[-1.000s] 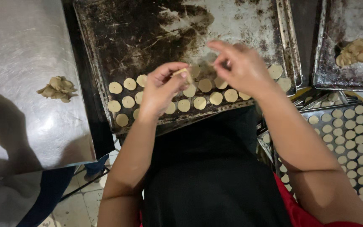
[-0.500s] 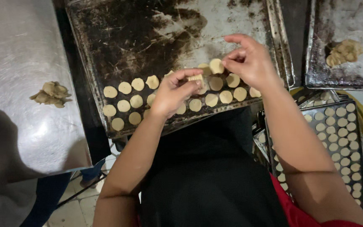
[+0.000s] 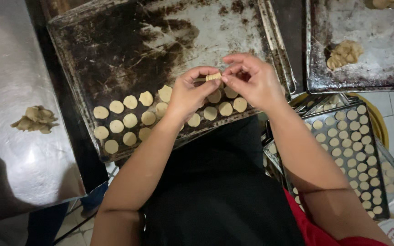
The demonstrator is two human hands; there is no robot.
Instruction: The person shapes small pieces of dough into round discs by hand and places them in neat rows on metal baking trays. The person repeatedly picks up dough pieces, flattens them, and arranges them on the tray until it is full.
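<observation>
Two hands meet over the dark baking tray (image 3: 115, 50), and a small stack of dough (image 3: 213, 76) sits pinched between them. The left hand (image 3: 189, 93) grips it from one side with bent fingers, and the right hand (image 3: 251, 79) holds the other side with its fingertips. Just under the hands lie rows of round dough discs (image 3: 130, 120). Half a second ago the right hand held one flat disc apart from the left; now both hands have closed on the stack. A dough lump (image 3: 35, 119) lies far off past the left hand.
</observation>
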